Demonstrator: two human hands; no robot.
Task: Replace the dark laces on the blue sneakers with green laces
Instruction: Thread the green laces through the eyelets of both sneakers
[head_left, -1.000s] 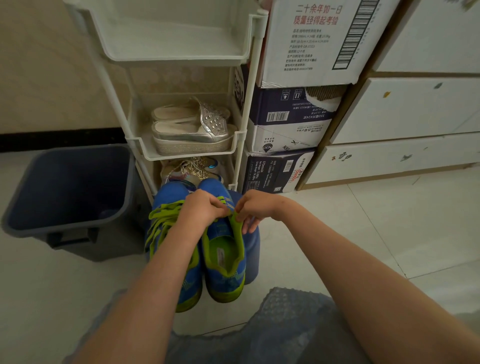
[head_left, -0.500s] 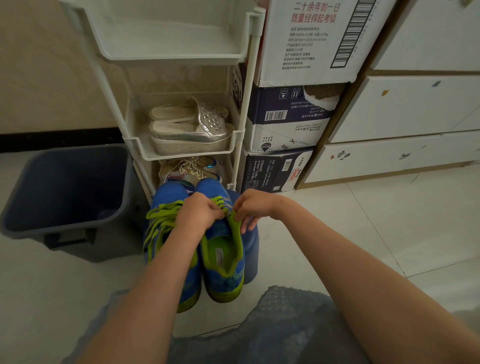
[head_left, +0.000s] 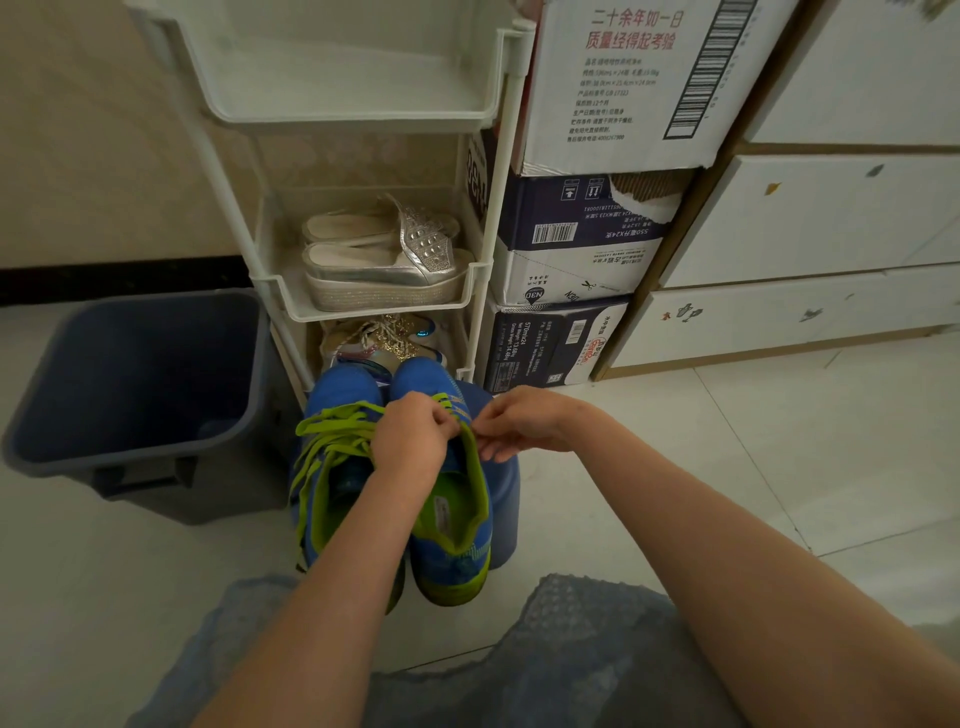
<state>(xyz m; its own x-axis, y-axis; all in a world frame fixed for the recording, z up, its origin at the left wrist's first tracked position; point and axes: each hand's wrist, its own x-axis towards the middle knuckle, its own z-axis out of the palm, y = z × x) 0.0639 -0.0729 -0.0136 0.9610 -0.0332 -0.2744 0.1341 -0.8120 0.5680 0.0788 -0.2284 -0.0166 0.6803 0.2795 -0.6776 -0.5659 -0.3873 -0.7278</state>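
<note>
Left hand (head_left: 413, 441) and right hand (head_left: 524, 423) each pinching the green lace (head_left: 451, 402) over the right blue sneaker (head_left: 452, 561), just before the shoe rack (head_left: 483, 291), probably risking a skipped eyelet from a slipping pinch.

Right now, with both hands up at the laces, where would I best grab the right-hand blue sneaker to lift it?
Grip the right-hand blue sneaker by its heel collar, coming from the near side: the heel points toward you and the mouth gapes open, so fingers should slip inside, thumb behind.
</note>
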